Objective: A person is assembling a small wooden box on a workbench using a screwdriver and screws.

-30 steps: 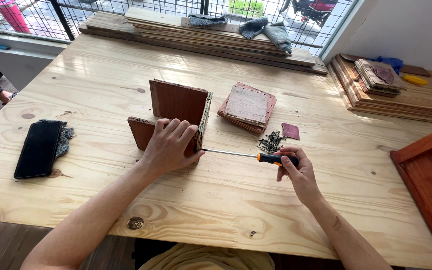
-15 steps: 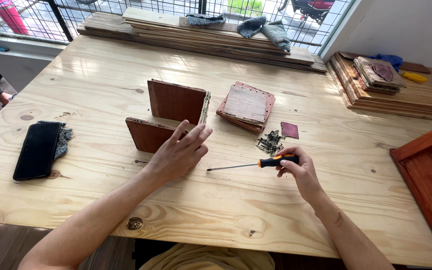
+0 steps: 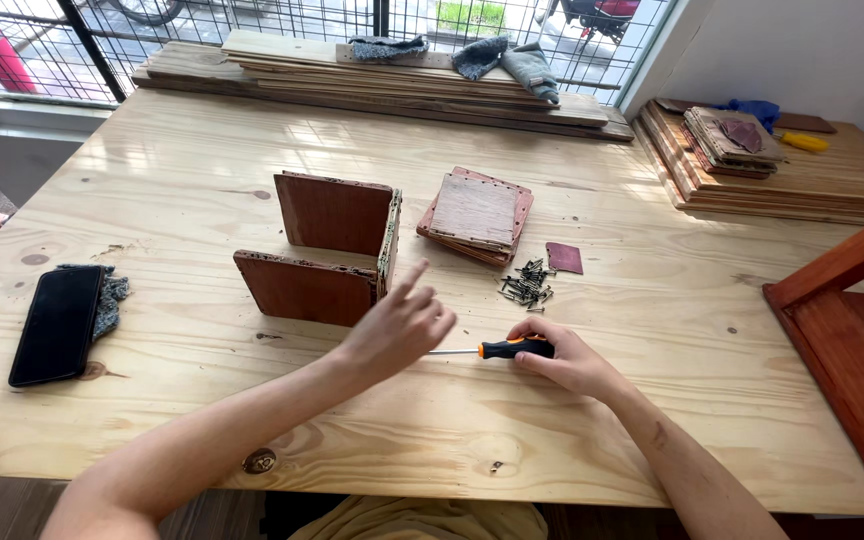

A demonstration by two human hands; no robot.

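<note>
Screwdriver [image 3: 497, 349] with its orange and black handle lies low over the bench [image 3: 192, 190], near the middle of the edge closest to me, its thin shaft pointing toward my left side. My right hand [image 3: 564, 357] has its fingers curled round the handle, knuckles up, the wrist resting on the wood and the forearm running back toward the near right corner. My left hand [image 3: 399, 328] hangs just above the bench with nothing in it, fingers loosely spread and the forefinger stretched out toward the far side; its forearm comes in slantwise from the near left corner. The tip of the shaft disappears behind this hand, so I cannot tell whether the two touch.

Just beyond my left hand stands a piece of three reddish-brown boards [image 3: 327, 245] joined in a U, open toward the left edge. Beside it, toward the right, lies a small stack of square boards [image 3: 475, 213], and nearer to me a heap of dark screws [image 3: 526, 285] just past my right hand. A black phone [image 3: 56, 324] lies on a grey rag by the left edge.
</note>
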